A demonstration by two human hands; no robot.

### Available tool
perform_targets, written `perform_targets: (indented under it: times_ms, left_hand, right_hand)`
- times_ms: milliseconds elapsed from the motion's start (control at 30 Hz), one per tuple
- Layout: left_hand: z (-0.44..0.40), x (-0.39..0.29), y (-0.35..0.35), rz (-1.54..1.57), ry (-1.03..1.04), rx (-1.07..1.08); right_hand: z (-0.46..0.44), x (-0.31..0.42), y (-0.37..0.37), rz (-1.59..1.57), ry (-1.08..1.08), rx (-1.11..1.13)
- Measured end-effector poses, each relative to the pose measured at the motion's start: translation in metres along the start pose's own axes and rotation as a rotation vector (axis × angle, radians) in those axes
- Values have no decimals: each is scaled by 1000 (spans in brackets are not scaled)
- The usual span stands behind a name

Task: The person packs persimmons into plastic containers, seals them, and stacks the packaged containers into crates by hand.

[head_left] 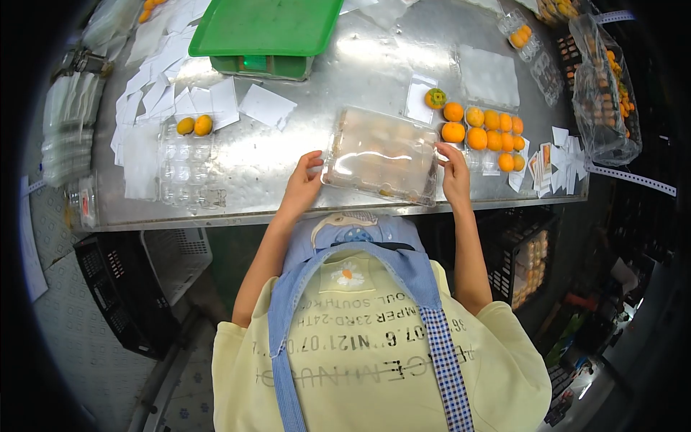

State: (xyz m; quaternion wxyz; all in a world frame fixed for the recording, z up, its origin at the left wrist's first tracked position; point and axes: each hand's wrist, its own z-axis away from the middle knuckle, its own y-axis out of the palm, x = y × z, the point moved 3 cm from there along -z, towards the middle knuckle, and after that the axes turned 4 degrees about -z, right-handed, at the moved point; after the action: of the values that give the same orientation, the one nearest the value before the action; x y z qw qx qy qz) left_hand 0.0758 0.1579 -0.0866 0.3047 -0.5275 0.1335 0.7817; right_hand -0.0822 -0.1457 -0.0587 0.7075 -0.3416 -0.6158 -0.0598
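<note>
A closed clear plastic clamshell box [381, 155] is at the front of the metal table, slightly tilted in view. Blurred orange shapes show through its shiny lid. My left hand [306, 180] grips its left end with bent fingers. At the opposite end, my right hand [453, 171] has its fingers curled against the edge. Just beyond my right hand, orange persimmons [493, 137] stand in rows, some in a clear tray. One persimmon with a green calyx [435, 99] sits by a white card [419, 97].
A green tray [266, 29] rests on a scale at the back. White paper sheets [155, 86] lie scattered at left, near an open clear tray [188, 169] with two persimmons [194, 125]. Plastic bags [612, 93] are at right; black crates [119, 288] stand below the table edge.
</note>
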Motion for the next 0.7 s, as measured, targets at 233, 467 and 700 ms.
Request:
perform_targets:
  times_ms: [233,467,700]
  left_hand:
    - [10,-6,-1,261,-291,23]
    - [6,17,10,205,-280,92]
    - [-11,15,3,222,-180,-28]
  right_hand:
    - [39,4,11,-179,258,15]
    - [55,-10,19,-212,534,-12]
    - [42,-17,34,-423,561,-16]
